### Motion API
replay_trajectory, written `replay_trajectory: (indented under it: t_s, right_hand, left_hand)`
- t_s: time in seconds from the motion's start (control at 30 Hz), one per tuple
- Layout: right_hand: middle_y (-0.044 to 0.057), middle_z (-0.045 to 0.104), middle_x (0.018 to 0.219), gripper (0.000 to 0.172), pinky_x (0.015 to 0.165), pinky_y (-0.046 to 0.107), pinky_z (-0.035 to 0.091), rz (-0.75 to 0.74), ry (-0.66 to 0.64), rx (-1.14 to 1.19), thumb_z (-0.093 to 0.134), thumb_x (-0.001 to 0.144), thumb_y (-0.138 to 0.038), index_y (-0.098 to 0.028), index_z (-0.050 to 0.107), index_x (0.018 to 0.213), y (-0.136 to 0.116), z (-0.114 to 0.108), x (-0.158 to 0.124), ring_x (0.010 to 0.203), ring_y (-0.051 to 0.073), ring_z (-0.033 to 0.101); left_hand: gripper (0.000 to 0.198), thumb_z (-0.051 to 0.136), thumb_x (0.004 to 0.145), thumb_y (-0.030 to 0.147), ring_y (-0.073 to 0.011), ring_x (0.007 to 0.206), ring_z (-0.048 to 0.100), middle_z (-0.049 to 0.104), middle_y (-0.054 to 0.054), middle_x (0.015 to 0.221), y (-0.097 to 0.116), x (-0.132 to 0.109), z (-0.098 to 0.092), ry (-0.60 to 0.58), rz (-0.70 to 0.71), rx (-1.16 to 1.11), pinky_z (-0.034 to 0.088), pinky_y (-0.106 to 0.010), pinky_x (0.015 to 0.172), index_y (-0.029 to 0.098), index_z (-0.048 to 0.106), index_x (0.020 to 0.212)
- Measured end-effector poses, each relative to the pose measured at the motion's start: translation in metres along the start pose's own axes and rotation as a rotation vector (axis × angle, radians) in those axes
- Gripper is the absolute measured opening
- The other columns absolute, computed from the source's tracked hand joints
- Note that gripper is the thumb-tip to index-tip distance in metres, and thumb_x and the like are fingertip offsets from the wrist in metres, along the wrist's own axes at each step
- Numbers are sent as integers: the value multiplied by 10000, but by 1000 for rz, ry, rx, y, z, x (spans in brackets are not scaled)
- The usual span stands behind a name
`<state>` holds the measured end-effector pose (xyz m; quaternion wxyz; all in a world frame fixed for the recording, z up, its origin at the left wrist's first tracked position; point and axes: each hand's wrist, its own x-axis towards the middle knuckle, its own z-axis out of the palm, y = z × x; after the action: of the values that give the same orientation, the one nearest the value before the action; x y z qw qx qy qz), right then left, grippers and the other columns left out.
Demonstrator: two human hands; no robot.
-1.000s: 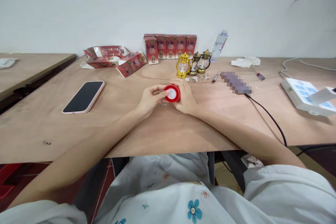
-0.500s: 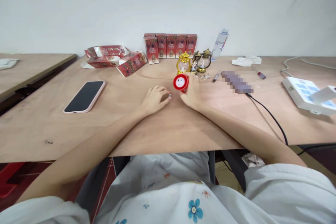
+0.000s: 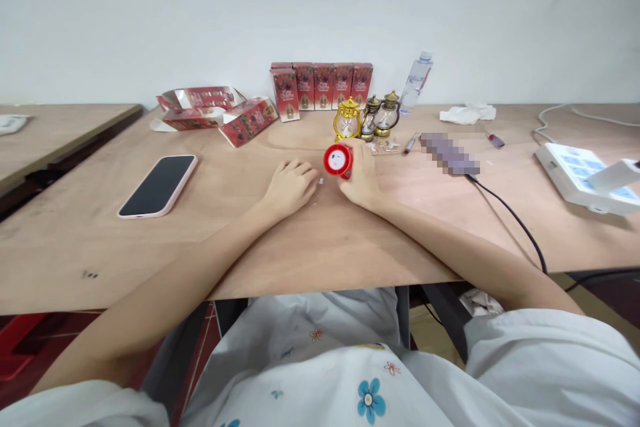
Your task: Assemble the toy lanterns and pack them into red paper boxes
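A person's bare forearms reach across a wooden table [image 3: 300, 260]. The right hand [image 3: 363, 177] grips a red, round-ended object [image 3: 337, 159] just above the middle of the table, its white disc turned toward the viewer. The left hand [image 3: 293, 188] rests nearby, palm down with fingers curled; whether anything is under them cannot be told. Just beside its fingertips lie a small pale piece [image 3: 321, 181] and a thin wire [image 3: 314, 205]. Beyond the right hand stand a gold lantern [image 3: 347, 103] and two bronze lanterns [image 3: 389, 105], with a row of red boxes [image 3: 324, 87] behind, against the wall. A phone [image 3: 158, 187] lies to the left, a clear bottle [image 3: 417, 80] leans at the wall, and a white power strip [image 3: 570, 177] sits far right.
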<state>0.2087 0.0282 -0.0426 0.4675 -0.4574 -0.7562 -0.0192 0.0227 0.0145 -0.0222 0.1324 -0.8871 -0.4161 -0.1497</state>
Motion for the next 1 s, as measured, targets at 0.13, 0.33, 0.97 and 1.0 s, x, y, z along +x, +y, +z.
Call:
replay_trajectory:
  t_s: [0.13,0.33,0.97,1.0]
  right_hand:
    - [117,509,1220,556,964,517,417,-4,-4,-7,531,645,-48,-191,427,1172,0,0,0,1156,290,469]
    - [120,509,1226,577,960,510,418,-4,-19,1,527,632,-39,-193,424,1178,1,1,0,1161,292,463]
    - [109,508,1237,593,952,505,423,-44,-19,-15,532,621,-37,-202,421,1180,0,0,-1,1162,291,468]
    - [108,508,1237,591,951,504,425,-45,-19,-16,533,623,-39,-204,422,1179,0,0,-1,1161,290,469]
  left_hand:
    - [285,381,931,215,-222,970,552,673,-89,1003,-2,3,5,-6,166,88,356,-370,843,161,651,1003]
    - [237,440,909,179,-216,866,581,675,-84,866,-1,3,-10,-96,205,241,366,-357,776,137,658,826]
    - [209,479,869,142,-161,686,615,655,-77,770,3,2,-18,-128,276,328,392,-298,664,119,644,742]
    - [212,476,868,141,-158,685,614,653,-77,766,3,1,-17,-117,282,325,391,-294,659,119,642,738]
